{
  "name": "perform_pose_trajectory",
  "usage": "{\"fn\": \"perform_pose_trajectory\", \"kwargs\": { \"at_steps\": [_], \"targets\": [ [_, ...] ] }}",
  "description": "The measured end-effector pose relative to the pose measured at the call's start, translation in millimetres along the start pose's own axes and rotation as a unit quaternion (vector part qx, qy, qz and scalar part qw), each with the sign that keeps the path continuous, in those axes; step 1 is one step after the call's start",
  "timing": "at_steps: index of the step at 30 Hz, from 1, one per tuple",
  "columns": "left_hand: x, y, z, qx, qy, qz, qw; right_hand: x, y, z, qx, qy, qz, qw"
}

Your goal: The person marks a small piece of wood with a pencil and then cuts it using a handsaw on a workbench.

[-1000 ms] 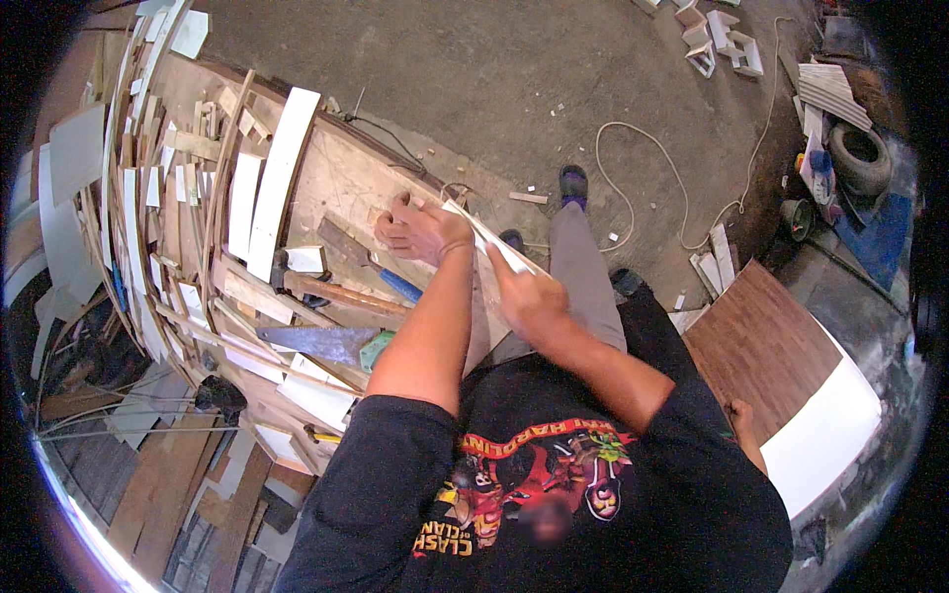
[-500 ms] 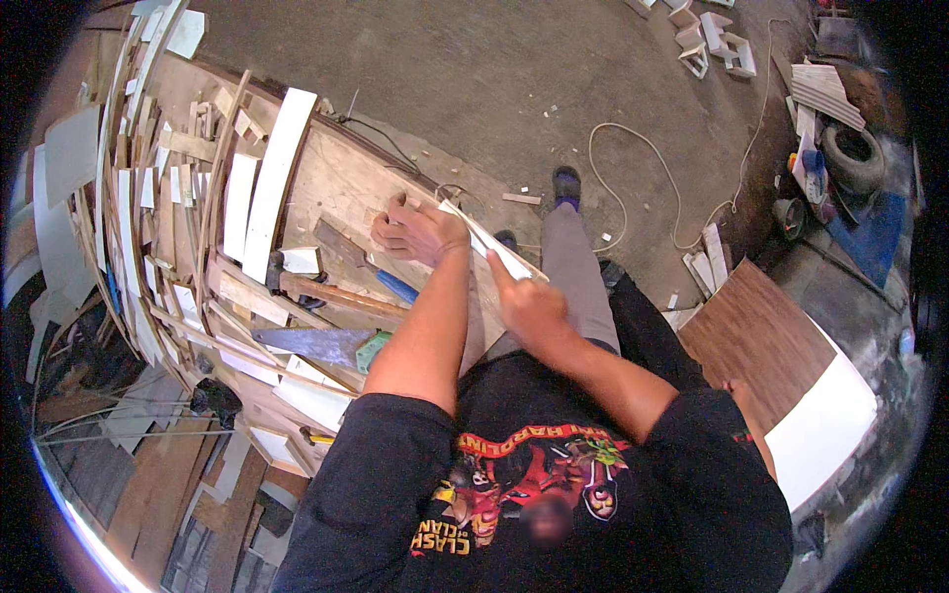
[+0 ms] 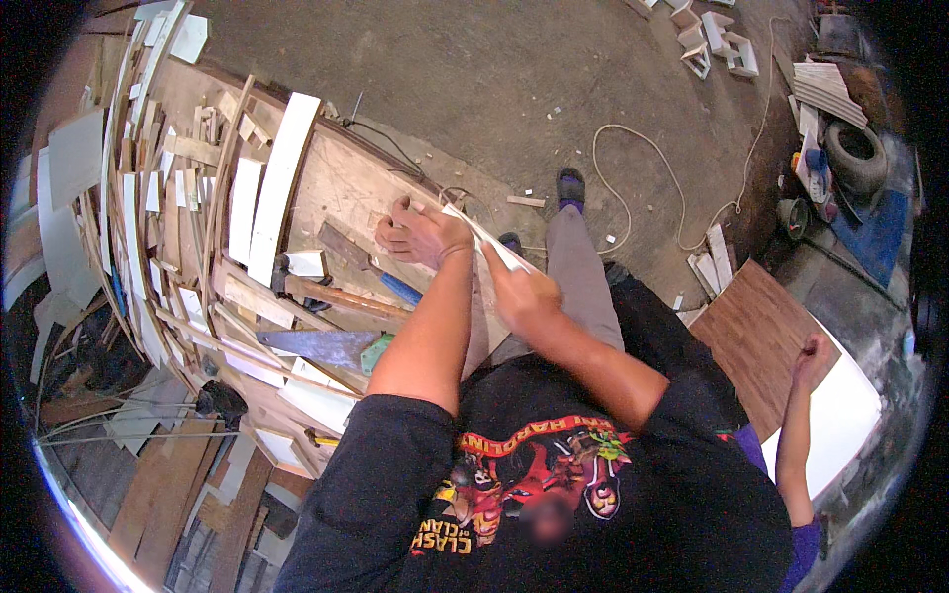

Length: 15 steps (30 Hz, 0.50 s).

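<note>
My left hand (image 3: 425,235) is curled at the bench edge, its wrist side against a narrow white-faced wooden strip (image 3: 481,231). The strip slants from beside this hand toward my right thigh. My right hand (image 3: 526,296) is closed over the strip's near part, one finger stretched along it; whatever lies under the palm is hidden. Left of my left hand, on the wooden bench (image 3: 341,163), lie a blue-handled flat-bladed tool (image 3: 398,288), a hammer (image 3: 341,296) and a handsaw (image 3: 321,345) with a green grip.
White boards (image 3: 285,188) and many wood offcuts crowd the bench's left side. A co-worker's hand (image 3: 813,363) is over a brown wood-grain panel (image 3: 756,321) at right. A cable (image 3: 623,183) loops across the floor. A tyre (image 3: 856,155) and white frames (image 3: 732,49) lie farther off.
My right hand has slid a little up and left along the strip; my left hand stays nearly in place. The co-worker's arm has swung outward and up over the brown panel.
</note>
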<state>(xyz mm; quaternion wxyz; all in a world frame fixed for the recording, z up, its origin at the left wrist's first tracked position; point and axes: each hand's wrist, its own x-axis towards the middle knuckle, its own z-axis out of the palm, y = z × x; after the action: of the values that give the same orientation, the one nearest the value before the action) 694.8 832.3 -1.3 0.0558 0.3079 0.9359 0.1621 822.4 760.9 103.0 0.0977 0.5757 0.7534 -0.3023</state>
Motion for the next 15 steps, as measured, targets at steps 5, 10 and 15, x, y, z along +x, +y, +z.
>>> {"fn": "perform_pose_trajectory", "kwargs": {
  "at_steps": [5, 10, 15],
  "targets": [
    [1.3, -0.8, -3.7, 0.007, 0.02, 0.005, 1.0, -4.7, -6.7, -5.0, 0.001, -0.064, 0.011, 0.998],
    [0.3, 3.3, 0.8, 0.002, 0.007, -0.012, 1.0, 1.9, -6.2, -1.6, 0.011, -0.033, 0.022, 0.999],
    [-0.8, 0.7, 6.6, 0.014, 0.009, -0.005, 1.0, 16.3, 5.3, 13.0, 0.041, 0.033, 0.034, 0.998]
  ]
}}
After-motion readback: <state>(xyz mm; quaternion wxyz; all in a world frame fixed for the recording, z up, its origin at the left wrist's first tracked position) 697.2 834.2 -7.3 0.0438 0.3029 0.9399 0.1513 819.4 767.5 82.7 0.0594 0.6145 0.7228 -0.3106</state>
